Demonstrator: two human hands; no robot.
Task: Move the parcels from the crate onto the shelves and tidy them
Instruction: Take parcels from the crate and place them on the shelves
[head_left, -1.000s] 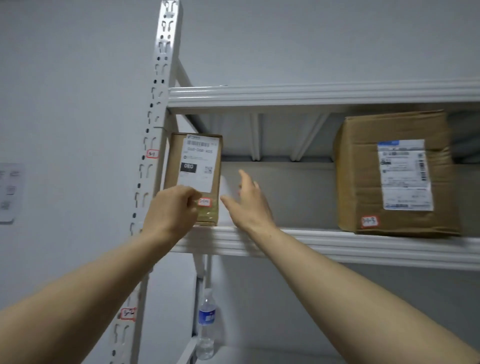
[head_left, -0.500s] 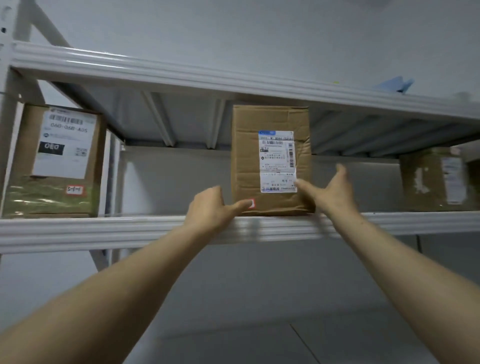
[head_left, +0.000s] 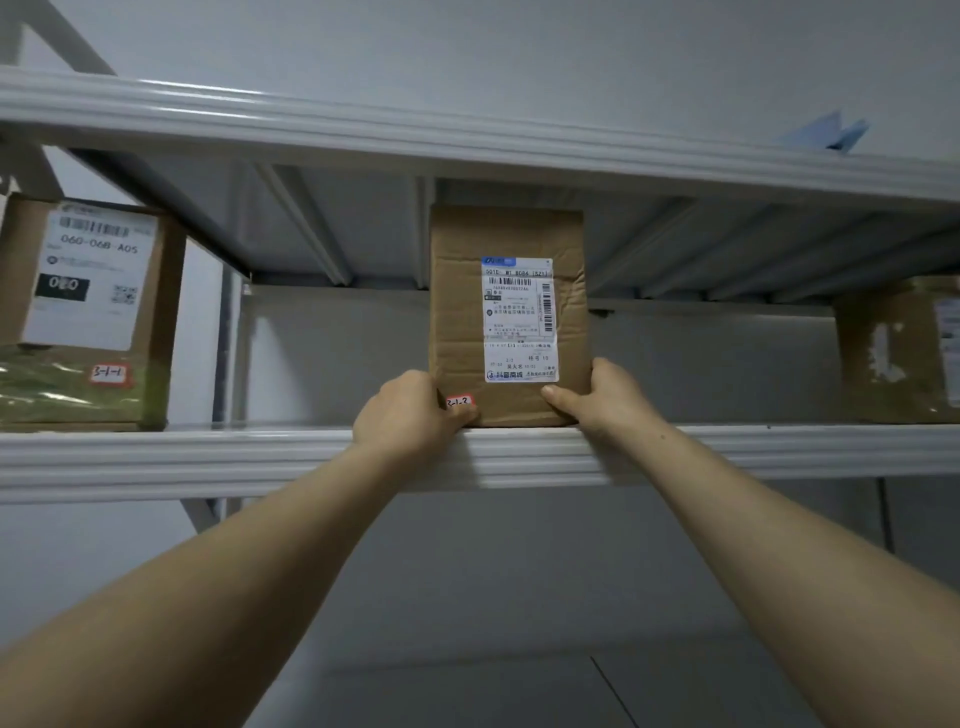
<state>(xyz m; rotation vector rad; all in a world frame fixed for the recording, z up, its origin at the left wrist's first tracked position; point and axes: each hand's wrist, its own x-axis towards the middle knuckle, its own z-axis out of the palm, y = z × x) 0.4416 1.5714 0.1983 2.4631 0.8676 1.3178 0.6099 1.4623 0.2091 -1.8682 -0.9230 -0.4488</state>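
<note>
Lately both hands had closed in: the left hand (head_left: 410, 415) and right hand (head_left: 605, 400) now gripped the lower corners of the labelled cardboard parcel (head_left: 467, 291), upright just behind the shelf rail (head_left: 208, 457); straightening had likely begun.

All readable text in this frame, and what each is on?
"060-06B-A05": left box label.
"3-1-1": left box sticker.
"3-1-2": middle box sticker, last digit unsure.
"501E- M1 B084 [521]", roughly: middle box label top line.
Too blurred: that label's other print, right box label.
</note>
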